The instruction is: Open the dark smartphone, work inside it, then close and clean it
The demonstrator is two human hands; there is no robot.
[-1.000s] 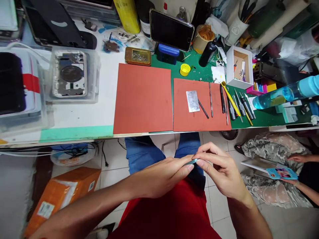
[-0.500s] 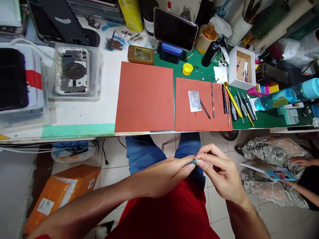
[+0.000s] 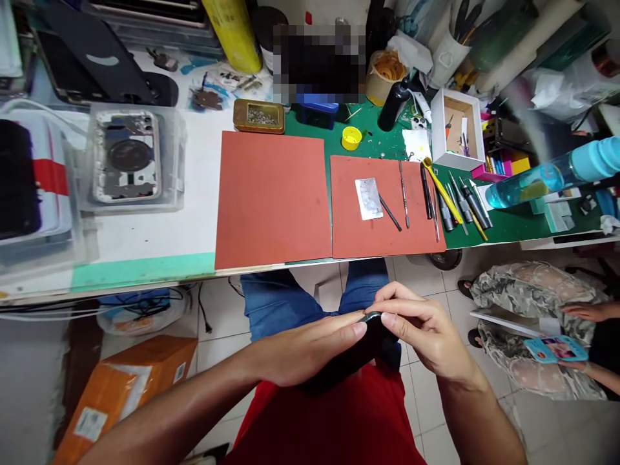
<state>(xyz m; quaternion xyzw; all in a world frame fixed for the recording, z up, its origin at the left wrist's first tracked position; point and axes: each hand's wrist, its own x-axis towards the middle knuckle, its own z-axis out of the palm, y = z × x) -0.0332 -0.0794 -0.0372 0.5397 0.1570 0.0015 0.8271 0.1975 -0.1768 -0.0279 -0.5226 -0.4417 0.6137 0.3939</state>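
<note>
Over my lap, a thin phone-like slab with a dark glossy face is tilted between my hands. My left hand holds it along the left side, fingers stretched behind its top edge and thumb pressed on the front. At the top right corner, my right hand pinches the edge between thumb and fingers. Most of the slab's far side is hidden by the fingers. Beyond my hands, two reddish-brown mats lie on the bench, with a small silver sheet and a thin dark stick on the right one.
Several pens and tools, a white box and a blue bottle stand or lie at the right. A yellow cap and a metal tin sit behind the mats. A seated person's camouflage trousers show at right.
The slab has tilted, so its dark face now shows where only a thin edge was visible. My left thumb has slid slightly left. The head view has turned a little.
</note>
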